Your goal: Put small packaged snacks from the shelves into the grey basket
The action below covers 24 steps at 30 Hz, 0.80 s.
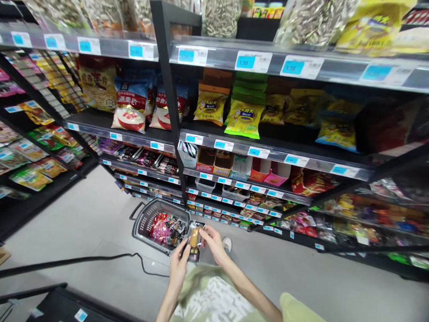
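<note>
Between my two hands is a packaged snack (195, 237) in a clear and black wrapper, with a brown filling showing. My left hand (179, 262) grips its lower left side, thumb on top. My right hand (212, 241) closes on its upper right side with the fingertips. Just beyond and to the left, a grey shopping basket (144, 233) with a raised handle stands on the floor. Inside it lies a pile of small wrapped snacks (162, 228) in red, pink and black. What the packet's printing says is too small to read.
Ahead rises a black shelf unit (168, 79) with bags and price tags. Open cardboard boxes (223, 162) fill a lower shelf. More packets hang and lie on the left rack (34, 173). A black cable (140, 259) crosses the grey floor (103, 223). A shoe (227, 244) shows beside my right hand.
</note>
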### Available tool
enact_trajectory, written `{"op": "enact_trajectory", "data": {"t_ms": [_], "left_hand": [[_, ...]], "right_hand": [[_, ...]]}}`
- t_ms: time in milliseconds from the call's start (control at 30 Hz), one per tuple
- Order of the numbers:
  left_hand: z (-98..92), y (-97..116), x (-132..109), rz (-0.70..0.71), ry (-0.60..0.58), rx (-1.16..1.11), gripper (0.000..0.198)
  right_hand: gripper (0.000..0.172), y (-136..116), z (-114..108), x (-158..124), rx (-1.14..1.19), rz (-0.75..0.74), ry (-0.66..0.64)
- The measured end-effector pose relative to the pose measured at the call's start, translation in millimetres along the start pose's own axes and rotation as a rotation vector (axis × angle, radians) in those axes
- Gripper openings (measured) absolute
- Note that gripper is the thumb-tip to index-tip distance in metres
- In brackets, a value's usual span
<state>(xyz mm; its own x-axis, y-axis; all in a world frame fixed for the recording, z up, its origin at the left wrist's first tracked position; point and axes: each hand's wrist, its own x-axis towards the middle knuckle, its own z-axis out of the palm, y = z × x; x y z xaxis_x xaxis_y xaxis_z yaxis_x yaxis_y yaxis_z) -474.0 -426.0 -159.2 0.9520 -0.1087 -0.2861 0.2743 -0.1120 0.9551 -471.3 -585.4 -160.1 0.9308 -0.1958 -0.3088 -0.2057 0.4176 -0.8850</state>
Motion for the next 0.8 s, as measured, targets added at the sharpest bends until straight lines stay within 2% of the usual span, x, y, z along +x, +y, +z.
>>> {"op": "enact_trajectory", "data": {"t_ms": [200, 267, 333, 433, 633, 700, 800], "left_hand": [[2.3, -7, 5, -0.030, -0.032, -0.010, 0.056], [4.7, -9, 3, -0.078, -0.080, -0.030, 0.058], [6.8, -11, 1, -0.128, -0.151, -0.069, 0.062], [7.5, -11, -2, -0.134, -0.224, -0.081, 0.061], [4.7, -9, -4, -0.117, -0.266, -0.006, 0.049], [4.8, -9, -4, -0.124, -0.278, 0.017, 0.047], [5.9, -9, -5, -0.116, -0.295, 0.057, 0.045]], "right_hand": [[0.048, -2, -11, -1, 0.000, 0.033, -0.165], [0.054, -1, -21, 2, -0.034, 0.043, -0.201], [0.063, -1, -37, 9, -0.075, 0.043, -0.185], [0.066, -9, -78, 27, -0.217, -0.026, -0.006], [0.045, -33, -184, 78, -0.943, -0.251, 0.407], [0.042, -34, -212, 94, -1.030, -0.319, 0.470], [0.043, -29, -243, 116, -1.091, -0.385, 0.476]]}}
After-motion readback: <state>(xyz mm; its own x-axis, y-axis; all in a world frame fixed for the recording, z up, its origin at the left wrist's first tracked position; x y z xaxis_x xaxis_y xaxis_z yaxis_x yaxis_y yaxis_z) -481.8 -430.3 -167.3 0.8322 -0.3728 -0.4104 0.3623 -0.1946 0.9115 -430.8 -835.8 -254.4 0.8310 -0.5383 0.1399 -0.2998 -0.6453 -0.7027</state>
